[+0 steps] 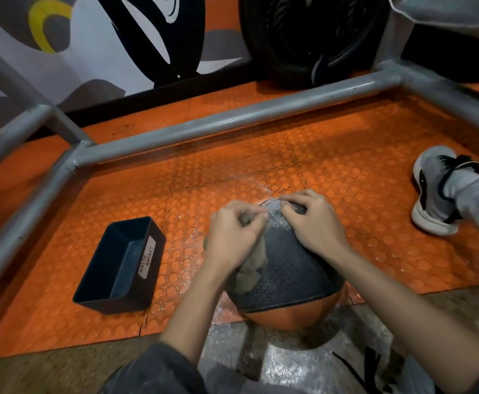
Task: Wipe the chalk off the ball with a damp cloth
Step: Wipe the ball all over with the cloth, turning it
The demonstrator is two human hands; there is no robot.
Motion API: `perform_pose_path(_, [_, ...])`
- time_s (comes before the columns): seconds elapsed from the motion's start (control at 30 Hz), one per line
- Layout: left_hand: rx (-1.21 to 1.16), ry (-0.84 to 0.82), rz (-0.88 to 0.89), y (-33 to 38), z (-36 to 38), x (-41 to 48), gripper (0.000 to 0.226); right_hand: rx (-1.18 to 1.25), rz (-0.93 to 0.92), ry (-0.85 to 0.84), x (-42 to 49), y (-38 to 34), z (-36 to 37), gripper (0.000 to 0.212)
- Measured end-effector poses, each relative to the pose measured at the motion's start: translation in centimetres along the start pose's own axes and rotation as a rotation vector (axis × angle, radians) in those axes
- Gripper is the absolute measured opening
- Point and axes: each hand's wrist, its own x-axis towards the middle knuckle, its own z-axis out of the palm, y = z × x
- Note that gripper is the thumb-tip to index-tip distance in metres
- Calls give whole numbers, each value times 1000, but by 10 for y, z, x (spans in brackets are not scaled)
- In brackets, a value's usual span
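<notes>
Both hands hide the top of the ball [292,268]. Fingers of the left hand [232,234] clench the cloth [251,270] against the ball beneath them. Fingers of the right hand [315,223], just beside, curl onto its surface.

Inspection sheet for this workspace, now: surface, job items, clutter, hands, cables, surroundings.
Surface: orange studded mat, whitish smears near the ball.
Job's things: ball, black textured panel with orange sides, on the mat; grey-brown cloth bunched against its left side.
Clutter: black bin labelled WASTE BASKET, left of the ball.
Hands: left hand grips the cloth; right hand holds the ball's top, fingers bent.
Cables: nothing seen.
Surroundings: grey pipe frame, tyre, painted wall, another person's shoe at right.
</notes>
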Motion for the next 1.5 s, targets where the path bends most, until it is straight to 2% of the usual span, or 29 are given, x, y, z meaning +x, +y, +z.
perform_pose_path(0.07, [50,-49,130,6,5,-9,7,25,2,-12,1,1,-2,26])
perform_pose_path(0.1, [61,-51,133,5,5,-6,7,28,-4,-23,1,1,-2,26])
perform_pose_path(0.23, [-10,53,-105,-14,-7,18,14,-9,-46,-5,-5,-1,-2,27])
perform_pose_path(0.3, [-31,60,-166,-18,-8,21,15,-27,-39,1,-5,-3,-1,27])
perform_pose_path(0.37, [-11,41,-128,-11,-6,15,11,-17,-17,11,-4,-3,-1,26])
perform_pose_path(0.5, [-1,-29,95,2,2,-9,9,18,-3,9,-3,2,-4,25])
perform_pose_path(0.57, [1,-52,117,0,0,-7,10,29,-16,5,-3,2,-4,25])
perform_pose_path(0.7, [-84,12,-132,-16,-13,17,14,-18,-42,-12,-4,1,-2,27])
perform_pose_path(0.77, [-113,26,-177,-18,-13,18,14,-14,-34,-5,-4,0,-2,27])
perform_pose_path(0.87, [-90,-8,-20,-7,-4,3,18,19,3,17,0,4,-5,25])
perform_pose_path(1.0, [-25,-77,255,2,8,-18,8,47,8,20,3,10,-10,22])
perform_pose_path(1.07, [-68,-66,196,-4,6,-8,8,51,-6,21,3,11,-9,21])
perform_pose_path(1.17, [-100,1,-23,-19,-4,21,22,20,-16,5,2,9,-6,23])
perform_pose_path(1.27, [-105,-8,-141,-29,-7,33,19,11,-20,8,2,7,-1,24])
perform_pose_path(1.33, [-90,-16,-85,-27,-6,28,20,-5,-4,9,3,6,-2,24])
perform_pose_path(1.43, [-96,-38,88,-15,-3,6,21,16,8,0,5,7,-2,22])
perform_pose_path(1.5, [-76,-99,238,-10,-1,-13,9,34,7,-2,7,9,-3,21])
